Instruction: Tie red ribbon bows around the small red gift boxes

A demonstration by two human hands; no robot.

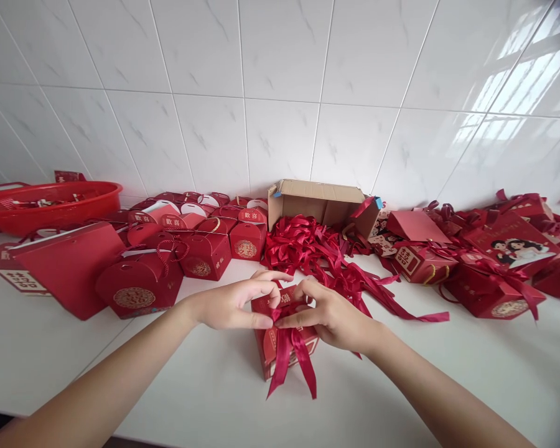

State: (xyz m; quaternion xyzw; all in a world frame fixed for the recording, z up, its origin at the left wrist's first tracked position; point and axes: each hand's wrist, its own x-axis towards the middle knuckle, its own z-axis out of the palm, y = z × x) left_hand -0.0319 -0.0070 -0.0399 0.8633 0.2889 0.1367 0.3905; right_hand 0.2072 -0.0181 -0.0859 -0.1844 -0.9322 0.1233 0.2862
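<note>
A small red gift box (267, 350) with gold lettering stands on the white table in front of me. A dark red satin ribbon (284, 358) is on its top, and two loose tails hang down the near side. My left hand (242, 303) comes from the left, thumb and fingers pinching the ribbon at the top of the box. From the right, my right hand (324, 311) pinches the same ribbon, its fingertips almost meeting the left thumb. Between the fingers, the knot or bow is partly hidden.
Behind the box, a cardboard carton (317, 193) lies on its side, red ribbons (303, 246) spilling out. Several red gift boxes (142, 280) crowd the left, near a red plastic basin (51, 208). More ribboned boxes (490, 289) are at right. A tiled wall (280, 56) rises behind.
</note>
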